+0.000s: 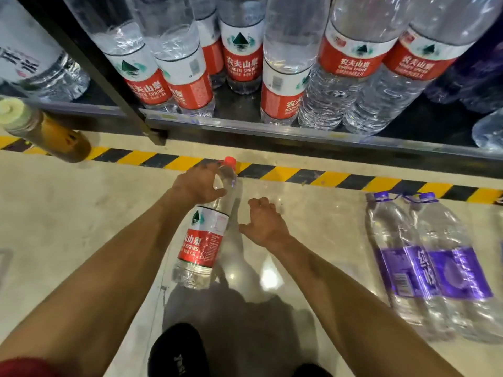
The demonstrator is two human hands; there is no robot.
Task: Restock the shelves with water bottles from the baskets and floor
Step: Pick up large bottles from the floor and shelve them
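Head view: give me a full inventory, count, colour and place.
Shelf: one, black, top.
Red-label bottles: at least seven, clear, on the shelf.
Held bottle: one, clear, red cap, tilted, centre.
Purple-label bottles: two, clear, lying on floor, right.
Amber bottle: one, brown, far left.
Hazard tape: one strip, yellow-black, floor by shelf.
Shoe: one, black, bottom edge.
Left hand: grips held bottle's neck.
Right hand: open, empty, beside it.

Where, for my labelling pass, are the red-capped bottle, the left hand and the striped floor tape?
red-capped bottle (198,248): head view, on its red label.
left hand (197,183): head view, on the back of the hand.
striped floor tape (277,174): head view, on its middle stretch.
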